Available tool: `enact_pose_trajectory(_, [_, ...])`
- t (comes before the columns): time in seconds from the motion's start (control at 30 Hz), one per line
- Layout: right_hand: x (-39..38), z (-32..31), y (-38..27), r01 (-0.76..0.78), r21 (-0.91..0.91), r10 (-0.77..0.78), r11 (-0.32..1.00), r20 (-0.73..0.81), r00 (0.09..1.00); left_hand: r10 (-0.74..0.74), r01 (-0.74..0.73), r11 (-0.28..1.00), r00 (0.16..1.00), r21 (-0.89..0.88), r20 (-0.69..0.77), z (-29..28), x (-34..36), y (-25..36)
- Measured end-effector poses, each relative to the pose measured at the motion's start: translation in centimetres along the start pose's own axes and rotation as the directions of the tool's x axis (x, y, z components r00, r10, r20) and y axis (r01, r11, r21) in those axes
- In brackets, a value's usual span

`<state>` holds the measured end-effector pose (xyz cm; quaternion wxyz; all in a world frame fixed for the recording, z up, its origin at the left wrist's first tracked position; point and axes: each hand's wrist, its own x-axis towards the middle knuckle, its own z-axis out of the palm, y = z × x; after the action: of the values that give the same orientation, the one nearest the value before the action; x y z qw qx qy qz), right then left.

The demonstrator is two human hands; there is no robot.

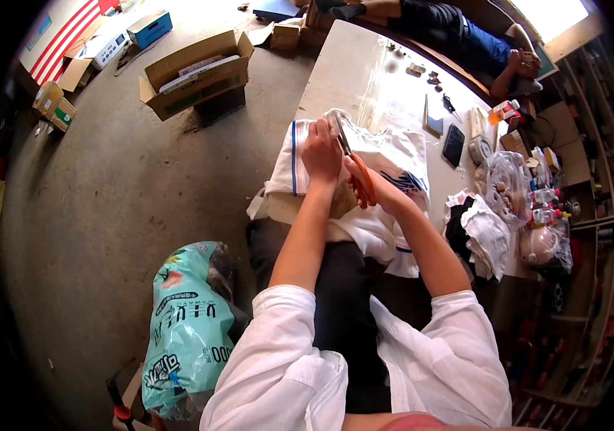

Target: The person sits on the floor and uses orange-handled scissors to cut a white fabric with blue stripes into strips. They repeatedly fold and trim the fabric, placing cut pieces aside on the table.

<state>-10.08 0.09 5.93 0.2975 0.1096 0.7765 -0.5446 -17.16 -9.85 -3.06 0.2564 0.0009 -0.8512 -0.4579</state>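
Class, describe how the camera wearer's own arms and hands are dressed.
The left hand and right hand are both ungloved. The forearms are uncovered. The left sleeve and right sleeve are plain white, loose and creased, ending at about the elbow, with no visible markings.

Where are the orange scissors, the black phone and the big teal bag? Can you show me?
Orange scissors (366, 181), head view: on the orange handle.
Black phone (453, 146), head view: on the middle of its dark face.
Big teal bag (187, 327), head view: on the middle of its printed side.
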Motion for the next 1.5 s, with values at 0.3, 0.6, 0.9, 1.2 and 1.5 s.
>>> enact_pose_trajectory(0.3, [1.4,1.3,0.4,0.037,0.19,-0.03,0.981,-0.041,0.999,0.006,-0.009,0.998,0.999,0.066,0.033,-0.4,-0.3,-0.6])
enact_pose_trajectory(0.6, [4.7,-0.3,1.7,0.143,-0.096,-0.153,0.985,-0.106,0.983,0.018,-0.016,1.0,0.989,-0.013,0.147,-1.1,-0.5,0.5])
enact_pose_trajectory(0.9, [5.1,0.0,2.8,0.223,-0.307,-0.295,0.925,-0.213,0.931,-0.064,0.066,0.998,0.985,-0.006,0.16,-0.4,-0.6,-0.3])
enact_pose_trajectory(1.2, [2.9,-0.9,-1.1,0.082,0.085,-0.087,0.993,0.047,0.995,-0.027,0.034,0.999,0.979,-0.027,0.203,-0.8,-0.9,-0.2])
enact_pose_trajectory(1.5, [4.4,-0.9,0.3,0.111,-0.082,-0.122,0.99,-0.139,0.983,-0.111,0.13,0.989,0.965,-0.066,0.236,-0.3,-1.0,-0.3])
